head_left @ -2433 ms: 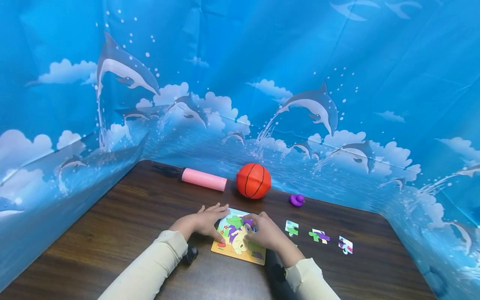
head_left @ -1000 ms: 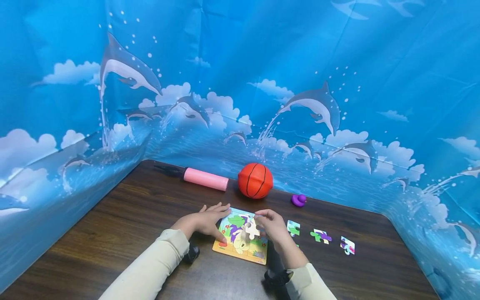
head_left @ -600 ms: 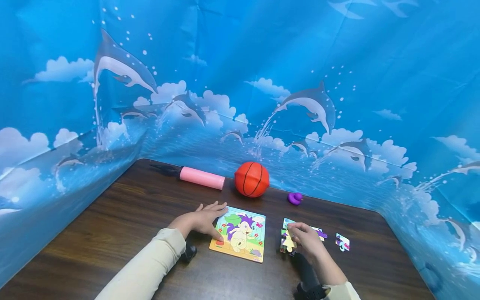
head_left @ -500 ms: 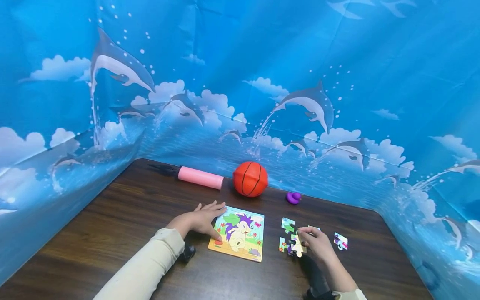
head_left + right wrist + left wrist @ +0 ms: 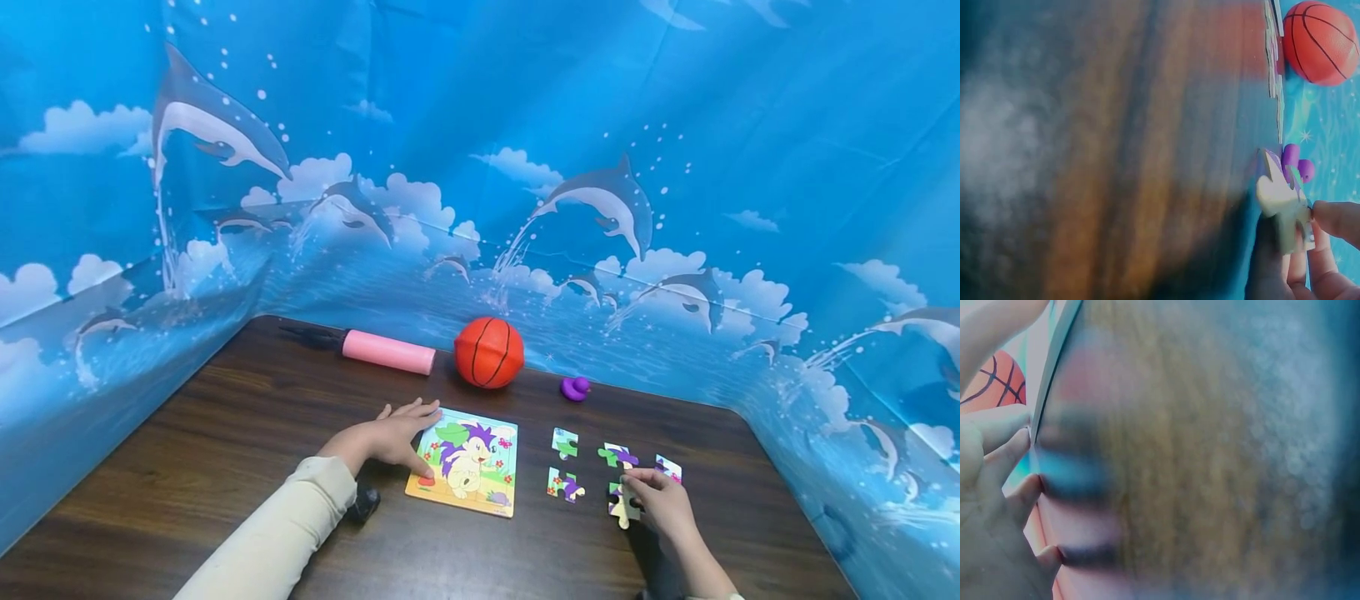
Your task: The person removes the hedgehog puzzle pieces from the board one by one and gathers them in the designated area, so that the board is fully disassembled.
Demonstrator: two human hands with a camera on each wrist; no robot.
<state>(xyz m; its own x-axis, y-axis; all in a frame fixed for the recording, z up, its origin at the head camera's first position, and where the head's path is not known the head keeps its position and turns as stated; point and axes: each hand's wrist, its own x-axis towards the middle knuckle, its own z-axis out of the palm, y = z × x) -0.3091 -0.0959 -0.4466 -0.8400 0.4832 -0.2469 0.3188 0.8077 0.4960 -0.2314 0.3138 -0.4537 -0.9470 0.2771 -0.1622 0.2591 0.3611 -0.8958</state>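
A square puzzle board (image 5: 487,487) with a hedgehog picture lies on the table in the head view. My left hand (image 5: 378,440) spreads across its left edge, fingers extended and thumb on the picture's lower left; in the left wrist view the fingertips of my left hand (image 5: 1004,500) meet the tabletop beside the board's edge (image 5: 1054,369). To the right, my right hand (image 5: 669,507) pinches a cream-and-purple puzzle piece (image 5: 621,510) between thumb and fingers. In the right wrist view that puzzle piece (image 5: 1282,203) stands tilted in the grasp, its lower part among the fingers.
Several loose puzzle pieces (image 5: 566,485) lie right of the board, one partly behind my right hand. Along the back of the dark wooden table (image 5: 225,467) sit a pink pump (image 5: 388,352), an orange ball (image 5: 489,353) and a purple rubber duck (image 5: 575,388). A dolphin-print curtain (image 5: 480,150) rises behind.
My right hand has lifted the puzzle piece from the board and carried it right, past other loose pieces. My left hand has stayed at the board's left edge. The head view has shifted slightly.
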